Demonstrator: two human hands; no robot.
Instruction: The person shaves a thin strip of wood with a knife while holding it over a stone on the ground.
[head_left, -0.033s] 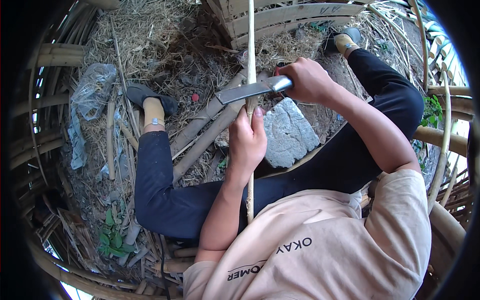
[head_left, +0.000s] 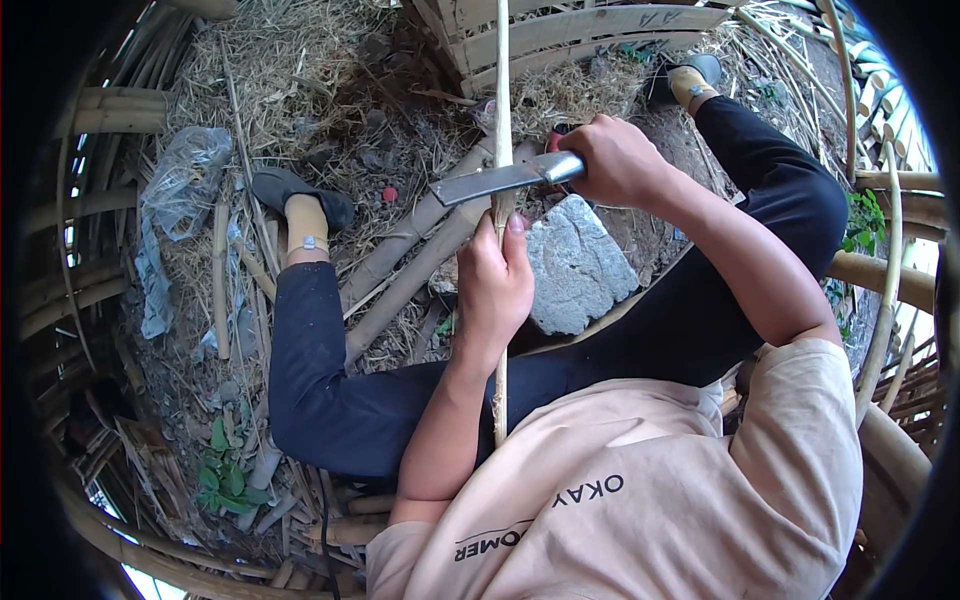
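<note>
A long pale bamboo stick (head_left: 502,90) runs upright through the picture, its lower end near my shirt. My left hand (head_left: 496,275) is wrapped round it, thumb pointing up along the stick. Just above that thumb, a knife (head_left: 490,184) with a broad grey blade lies crosswise over the stick, apparently touching it. The blade points left. My right hand (head_left: 620,163) is closed round the knife's handle, which the fingers mostly hide; only a metal collar shows beside them.
A pale grey stone block (head_left: 580,265) sits between my legs, right of my left hand. Bamboo poles (head_left: 400,255) lie on straw-strewn ground behind it. Clear plastic bags (head_left: 187,180) are at the left. Wooden boards (head_left: 590,30) stand at the far side, and bamboo rails (head_left: 895,280) at the right.
</note>
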